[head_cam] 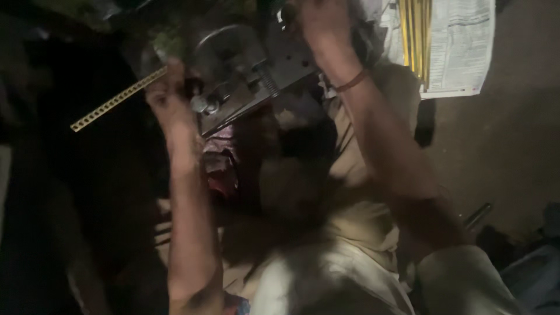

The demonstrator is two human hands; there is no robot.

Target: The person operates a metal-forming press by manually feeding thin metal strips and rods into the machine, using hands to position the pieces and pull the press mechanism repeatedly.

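Dimly: left hand (166,96) pinches perforated brass strip (116,100); right hand (319,20) probably clenched on metal press (251,70).

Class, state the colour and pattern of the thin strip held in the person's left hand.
The strip is yellow-gold with a row of small punched holes; the head view shows it.

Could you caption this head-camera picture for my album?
In dim light, the left hand holds a perforated yellow strip at a small metal press; the right hand grips its top.

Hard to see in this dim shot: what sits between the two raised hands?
In the head view, a grey metal machine with a round wheel lies between the left hand and right hand.
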